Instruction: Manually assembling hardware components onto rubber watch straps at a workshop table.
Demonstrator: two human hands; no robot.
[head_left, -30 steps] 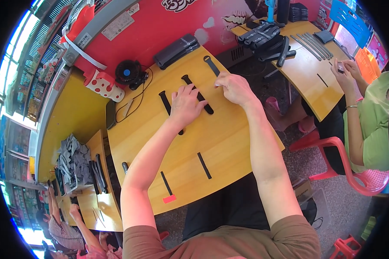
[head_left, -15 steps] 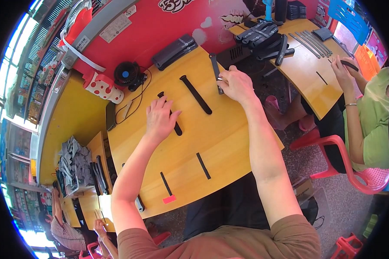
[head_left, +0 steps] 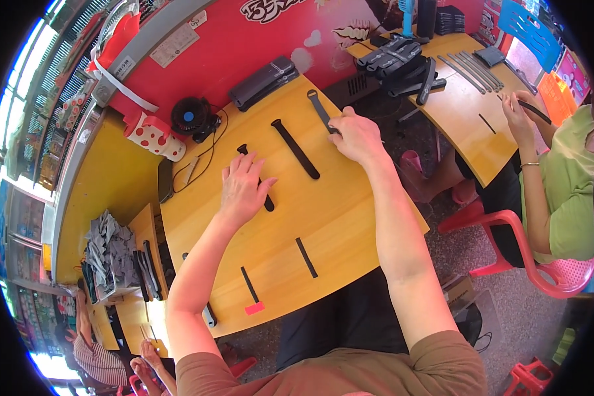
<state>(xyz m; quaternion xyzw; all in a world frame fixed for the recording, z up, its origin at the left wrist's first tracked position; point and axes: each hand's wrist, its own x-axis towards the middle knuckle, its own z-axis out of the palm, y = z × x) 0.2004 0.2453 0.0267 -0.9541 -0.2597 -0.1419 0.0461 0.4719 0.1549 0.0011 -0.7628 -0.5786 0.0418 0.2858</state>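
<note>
Grey strap (head_left: pixel 321 110): lies aslant at the far right corner of the yellow table (head_left: pixel 356 218), its ringed end pointing away from the person. The right hand (head_left: pixel 358 135) has its fingers closed on the near end. The left hand (head_left: pixel 243 188) is open, fingers spread over a black strap (head_left: pixel 268 203); whether it presses down cannot be told. A second black strap (head_left: pixel 296 150) lies between the hands, apart from both.

Handling, as judged: the grey strap appears light, thin and bendable, unlikely to break; surface grip cannot be determined. The flat length just short of the ring should offer a sound hold; gripping one end only may let the other swing.

Edges: the table's right edge runs close beside the grey strap, a drop hazard. Widest working room is mid-table, nearer the person, bounded by two short black strips (head_left: pixel 306 257).
</note>
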